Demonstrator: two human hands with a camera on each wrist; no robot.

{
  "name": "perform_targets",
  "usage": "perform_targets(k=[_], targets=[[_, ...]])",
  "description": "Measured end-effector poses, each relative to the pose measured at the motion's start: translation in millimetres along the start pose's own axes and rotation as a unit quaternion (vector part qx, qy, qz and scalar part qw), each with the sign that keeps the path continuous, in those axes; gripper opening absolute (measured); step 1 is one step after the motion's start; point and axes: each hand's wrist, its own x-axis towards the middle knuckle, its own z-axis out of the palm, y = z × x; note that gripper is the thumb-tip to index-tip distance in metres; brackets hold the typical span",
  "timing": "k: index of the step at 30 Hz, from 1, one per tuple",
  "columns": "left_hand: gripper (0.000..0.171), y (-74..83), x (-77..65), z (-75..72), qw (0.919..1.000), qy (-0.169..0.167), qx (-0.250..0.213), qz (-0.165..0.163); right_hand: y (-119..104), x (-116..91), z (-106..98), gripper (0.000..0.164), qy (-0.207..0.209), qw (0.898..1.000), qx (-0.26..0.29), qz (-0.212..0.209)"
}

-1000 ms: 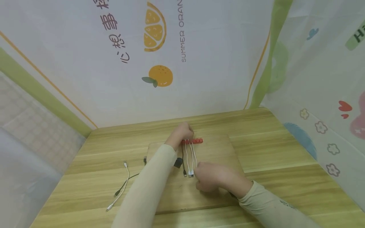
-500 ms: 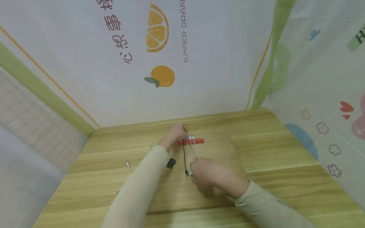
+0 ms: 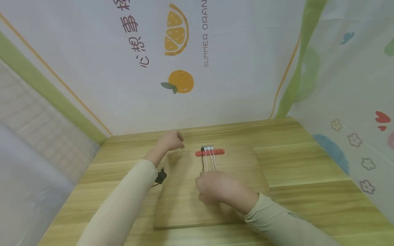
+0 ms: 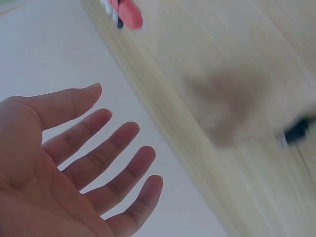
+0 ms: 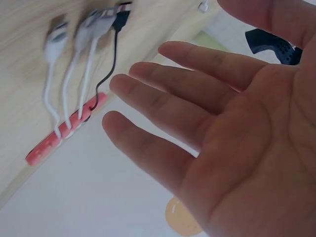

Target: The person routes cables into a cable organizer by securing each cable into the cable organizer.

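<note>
A red cable holder strip [image 3: 210, 152] lies near the far edge of a wooden board [image 3: 180, 208]. One black cable [image 5: 115, 57] and several white cables [image 5: 91, 74] pass through it side by side, with their plugs in line. My left hand [image 3: 171, 140] is apart from the strip, above the board's far left corner; in the left wrist view its fingers [image 4: 106, 155] are spread and hold nothing. Over the near ends of the cables is my right hand [image 3: 220, 188], hiding those plugs in the head view. Its fingers [image 5: 163, 108] are extended with nothing between them.
A black plug with its cable [image 3: 160, 176] lies by the board's left edge, partly behind the left sleeve [image 3: 123, 201]. The wooden table [image 3: 304, 160] surrounds the board. Printed cloth [image 3: 240, 68] hangs behind and at the sides.
My left hand has moved left, away from the red strip, uncovering the cable plugs behind it. The right hand has shifted left over the cables' near ends. The head view has turned slightly left.
</note>
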Motion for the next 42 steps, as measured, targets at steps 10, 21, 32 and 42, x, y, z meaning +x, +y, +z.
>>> perform_targets(k=[10, 21, 32, 42], targets=[[0.040, -25.6, -32.7, -7.5, 0.9995, -0.009, 0.029, 0.005, -30.9, 7.5, 7.5, 0.043, 0.033, 0.995, -0.083, -0.041], [0.041, -60.3, -52.2, 20.5, 0.9966, -0.054, 0.042, -0.046, -63.6, 4.4, 17.0, 0.047, 0.032, 0.992, -0.088, -0.080], [0.037, -71.9, -54.0, 23.2, 0.9964, -0.054, 0.050, -0.042, -80.0, 11.8, 23.2, 0.048, 0.006, 0.991, -0.096, -0.089], [0.033, -73.6, -54.7, 25.5, 0.9959, -0.060, 0.045, -0.051, -85.5, 12.4, 27.8, 0.045, 0.013, 0.988, -0.109, -0.109]])
